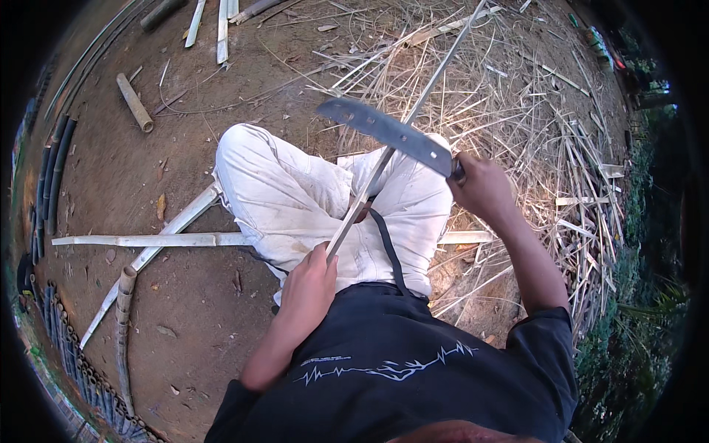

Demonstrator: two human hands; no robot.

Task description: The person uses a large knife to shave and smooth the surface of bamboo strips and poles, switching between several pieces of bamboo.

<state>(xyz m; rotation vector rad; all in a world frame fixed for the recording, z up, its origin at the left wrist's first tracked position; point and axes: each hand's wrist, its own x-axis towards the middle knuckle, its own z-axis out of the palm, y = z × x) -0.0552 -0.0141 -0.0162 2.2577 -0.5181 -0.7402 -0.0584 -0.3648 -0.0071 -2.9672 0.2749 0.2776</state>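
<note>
Close to my waist, my left hand (306, 289) is closed around the near end of a long, thin bamboo strip (346, 221). The strip slants away over my lap toward the far right, past the top edge of the view. My right hand (480, 184) grips the handle of a machete (391, 136), whose broad dark blade has several small holes. That blade lies across the strip, over my right knee, with its tip pointing left. From this angle I cannot tell whether the edge bites into the strip. The handle is mostly hidden by my fingers.
A heap of thin bamboo shavings (517, 133) spreads over the ground at the right. Split bamboo pieces (148, 241) lie crossed beside my left leg. A short bamboo tube (135, 103) rests farther off, and dark poles (63, 173) line the left side. Green plants (639, 295) border the right.
</note>
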